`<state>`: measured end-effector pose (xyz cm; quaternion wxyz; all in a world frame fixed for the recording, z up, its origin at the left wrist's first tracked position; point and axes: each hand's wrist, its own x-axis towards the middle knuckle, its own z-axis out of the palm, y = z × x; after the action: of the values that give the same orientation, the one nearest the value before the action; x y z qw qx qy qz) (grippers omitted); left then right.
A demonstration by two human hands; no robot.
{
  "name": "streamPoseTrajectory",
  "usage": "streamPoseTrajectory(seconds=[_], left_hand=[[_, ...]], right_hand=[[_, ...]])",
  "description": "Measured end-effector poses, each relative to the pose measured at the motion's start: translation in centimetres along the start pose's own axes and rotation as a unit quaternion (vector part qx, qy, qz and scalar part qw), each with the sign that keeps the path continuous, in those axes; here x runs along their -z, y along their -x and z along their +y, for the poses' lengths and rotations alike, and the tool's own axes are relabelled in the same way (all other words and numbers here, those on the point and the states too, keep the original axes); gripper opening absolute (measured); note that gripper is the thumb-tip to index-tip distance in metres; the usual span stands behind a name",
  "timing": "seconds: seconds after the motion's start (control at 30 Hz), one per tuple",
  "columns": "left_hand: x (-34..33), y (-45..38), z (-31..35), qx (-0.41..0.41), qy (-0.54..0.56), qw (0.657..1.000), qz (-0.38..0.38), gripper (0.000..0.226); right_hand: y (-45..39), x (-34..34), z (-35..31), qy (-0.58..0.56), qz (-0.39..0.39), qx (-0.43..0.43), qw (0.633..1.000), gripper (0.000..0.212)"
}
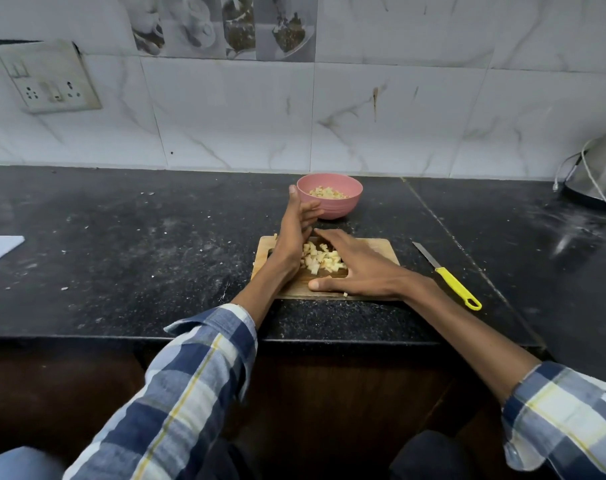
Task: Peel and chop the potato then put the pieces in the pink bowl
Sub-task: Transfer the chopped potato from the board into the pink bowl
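1. On the wooden cutting board (374,245), a heap of potato pieces (320,259) lies between 2 hands.
2. Left hand (294,233): on edge, fingers straight, gripping nothing.
3. Right hand (355,265): flat, fingers spread, cupping the heap, gripping nothing.
4. Pink bowl (343,206), behind the board, contains more pieces.
5. Yellow-handled knife (447,277) lies on the counter, right of the board.

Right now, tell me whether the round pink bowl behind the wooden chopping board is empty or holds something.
Partly filled: the pink bowl stands upright with pale potato cubes inside, below its rim.
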<state>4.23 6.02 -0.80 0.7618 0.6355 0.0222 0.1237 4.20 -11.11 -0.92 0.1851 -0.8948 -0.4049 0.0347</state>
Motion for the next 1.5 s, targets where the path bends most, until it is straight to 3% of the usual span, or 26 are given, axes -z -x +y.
streamPoseTrajectory(seconds=[0.3,0.47,0.7,0.93,1.23,1.37,1.5], left_hand=[[0.4,-0.4,-0.5,-0.031,0.031,0.996,0.079,0.079],[0.7,-0.7,-0.8,-0.015,0.019,0.996,0.087,0.083],[0.6,-0.9,-1.2,-0.016,0.019,0.996,0.089,0.084],[0.3,-0.6,-0.9,-0.013,-0.014,0.997,0.08,0.084],[0.0,-0.2,-0.8,-0.024,-0.05,0.995,0.085,0.08],[0.2,-0.2,-0.7,-0.026,-0.023,0.995,0.094,0.077],[0.4,-0.3,-0.8,-0.026,-0.016,0.996,0.08,0.08]], right_hand=[[-3.0,-0.7,-0.8,0.021,0.0,0.095,0.995,0.079],[-3.2,-0.7,-0.5,0.078,0.022,0.127,0.989,0.05],[-4.1,-0.5,-0.4,0.147,0.031,0.18,0.972,0.05],[-3.9,-0.4,-1.9,0.201,0.098,0.163,0.961,0.034],[-4.2,-1.0,-3.1,0.121,0.164,0.039,0.978,0.024],[-4.5,-0.5,-2.2,-0.073,0.186,-0.032,0.979,0.025],[-4.1,1.8,-1.3,-0.256,0.181,-0.097,0.945,0.039]])
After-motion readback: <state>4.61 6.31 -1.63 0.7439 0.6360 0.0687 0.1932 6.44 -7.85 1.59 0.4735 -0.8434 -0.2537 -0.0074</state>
